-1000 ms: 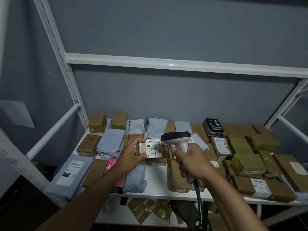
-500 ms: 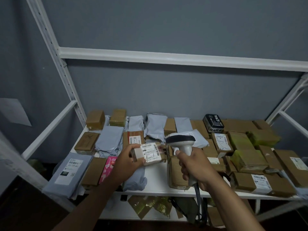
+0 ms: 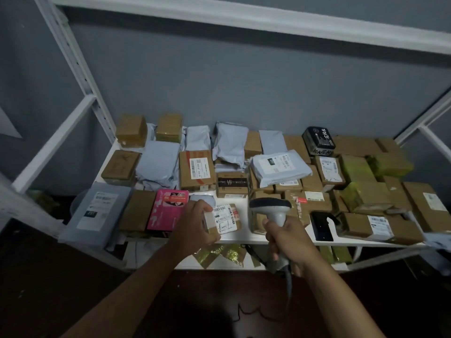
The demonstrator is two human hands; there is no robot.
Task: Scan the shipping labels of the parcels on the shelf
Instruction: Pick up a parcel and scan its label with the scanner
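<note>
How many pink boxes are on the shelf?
1. The pink box lies near the shelf's front edge, left of the left hand, between a brown box and the small parcel the hand grips. Others could be hidden under the piled parcels.

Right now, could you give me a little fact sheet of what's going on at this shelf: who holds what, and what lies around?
Left hand: grips a small brown cardboard parcel, white label facing up
Right hand: grips a grey handheld barcode scanner by its handle
Scanner position: right of the held parcel, apart from it
White metal shelf: crowded with brown boxes and grey mailer bags
Pink box: lies left of the held parcel
Black box: at the back right
</note>
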